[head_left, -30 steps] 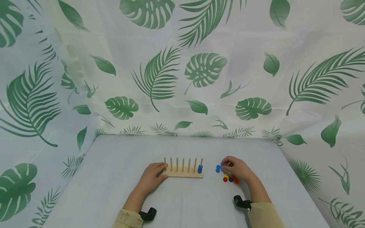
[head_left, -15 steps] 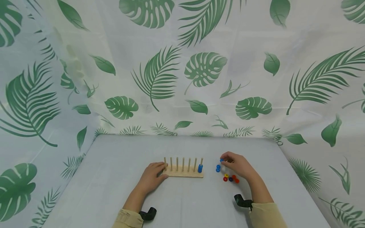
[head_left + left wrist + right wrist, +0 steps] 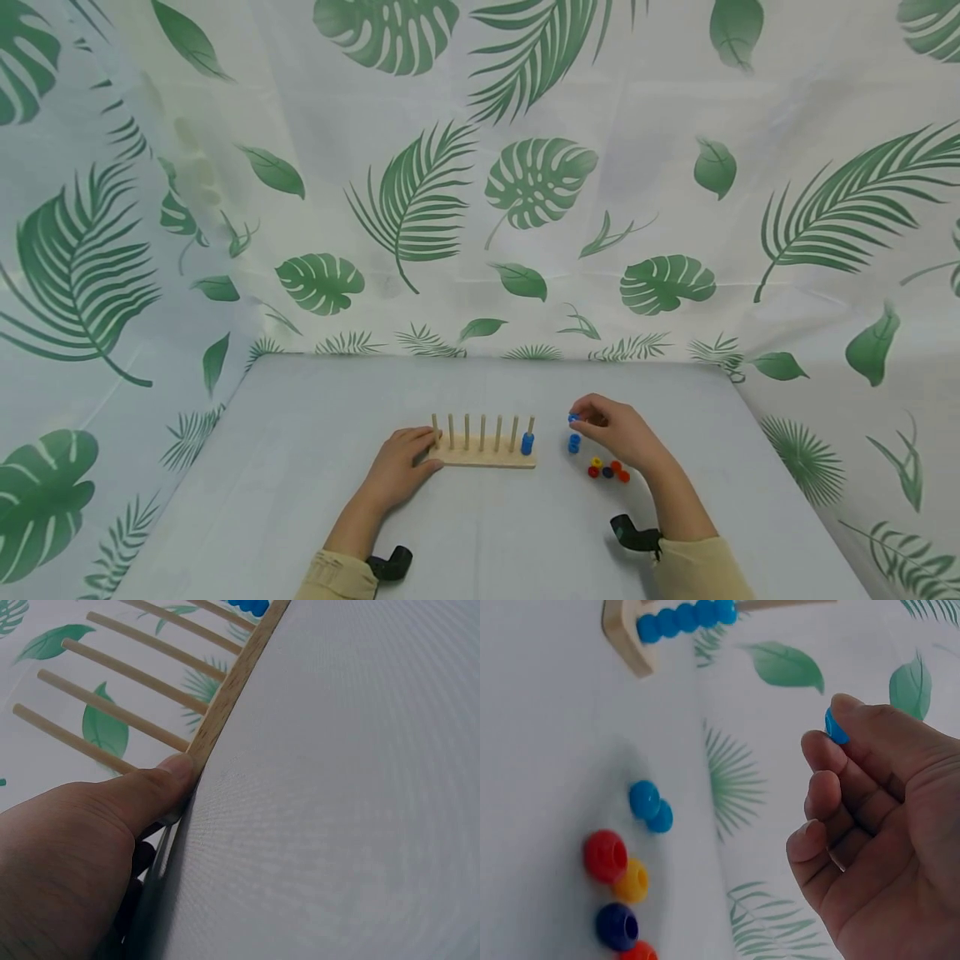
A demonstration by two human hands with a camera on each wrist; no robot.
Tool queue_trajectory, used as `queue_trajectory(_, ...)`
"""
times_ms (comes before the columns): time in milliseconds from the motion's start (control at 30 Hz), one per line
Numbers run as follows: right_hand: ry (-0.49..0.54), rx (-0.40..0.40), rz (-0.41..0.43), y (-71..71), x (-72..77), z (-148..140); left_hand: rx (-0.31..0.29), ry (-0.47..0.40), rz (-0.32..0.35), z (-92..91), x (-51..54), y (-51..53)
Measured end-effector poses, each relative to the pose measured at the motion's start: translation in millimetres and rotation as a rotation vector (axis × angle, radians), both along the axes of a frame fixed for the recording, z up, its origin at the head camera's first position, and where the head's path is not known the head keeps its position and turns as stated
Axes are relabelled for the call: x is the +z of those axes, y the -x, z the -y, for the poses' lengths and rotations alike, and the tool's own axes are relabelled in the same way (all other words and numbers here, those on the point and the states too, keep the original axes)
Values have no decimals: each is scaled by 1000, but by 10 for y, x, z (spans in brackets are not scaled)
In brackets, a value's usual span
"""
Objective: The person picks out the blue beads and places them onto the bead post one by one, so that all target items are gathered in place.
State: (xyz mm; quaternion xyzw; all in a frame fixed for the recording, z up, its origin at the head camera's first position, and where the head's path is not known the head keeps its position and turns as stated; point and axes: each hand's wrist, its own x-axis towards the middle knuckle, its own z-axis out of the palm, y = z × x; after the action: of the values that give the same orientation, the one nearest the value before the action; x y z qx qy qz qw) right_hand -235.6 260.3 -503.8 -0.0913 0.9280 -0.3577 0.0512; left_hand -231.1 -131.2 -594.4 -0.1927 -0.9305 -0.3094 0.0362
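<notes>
A wooden peg board [image 3: 483,458] with several upright pegs stands on the table. Its rightmost peg carries a stack of blue beads [image 3: 527,443]. My left hand [image 3: 401,465] grips the board's left end, the thumb [image 3: 176,769] along its front edge; most of the other fingers are hidden in the left wrist view. To the right of the board, my right hand [image 3: 618,429] is raised off the table and pinches a blue bead [image 3: 835,726] between thumb and index finger. Two loose blue beads [image 3: 644,799] lie on the table below that hand.
Nearer me and right of the blue pair lie a red bead [image 3: 606,856], a yellow bead [image 3: 631,880], a dark blue bead [image 3: 617,927] and two orange beads [image 3: 620,472]. Behind the white table [image 3: 300,500] hangs a leaf-patterned cloth [image 3: 480,208].
My right hand has lifted a blue bead from beside the other blue ones and carried it up, then left towards the board. The left hand and the board stay put.
</notes>
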Motion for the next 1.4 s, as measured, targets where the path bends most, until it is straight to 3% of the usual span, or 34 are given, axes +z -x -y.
queue_trajectory(500, 74, 50, -88, 7, 159, 390, 0, 3, -1, -2, 2, 14)
queue_trajectory(933, 64, 81, -142, 3, 141, 554, 1, 5, 3, -3, 3, 6)
queue_trajectory(1400, 57, 123, -129, 14, 73, 595, -1, 18, 12, -9, -10, 17)
